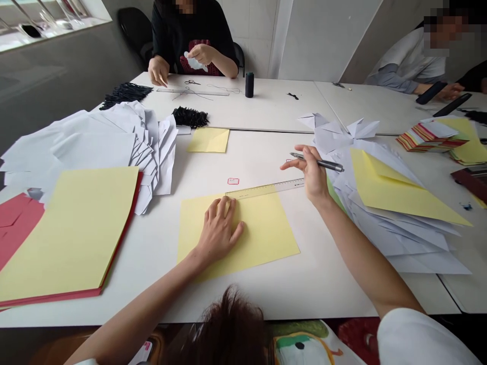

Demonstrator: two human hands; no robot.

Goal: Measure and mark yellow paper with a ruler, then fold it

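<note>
My left hand (219, 226) lies flat, fingers apart, on a yellow sheet of paper (262, 238) spread on the white table (304, 284). Its fingertips reach the left end of a clear ruler (266, 189) that runs along the sheet's far edge. My right hand (312, 172) hovers over the ruler's right end and holds a grey pen (323, 163) between thumb and fingers, tip pointing left.
A yellow-on-red paper stack (68, 233) sits left, with folded white sheets (125, 137) behind it. Folded white and yellow papers (388, 197) pile up right. A folded yellow sheet (209, 140), black thread spool (249, 84) and black tassels (190, 117) lie further back. Two people sit across.
</note>
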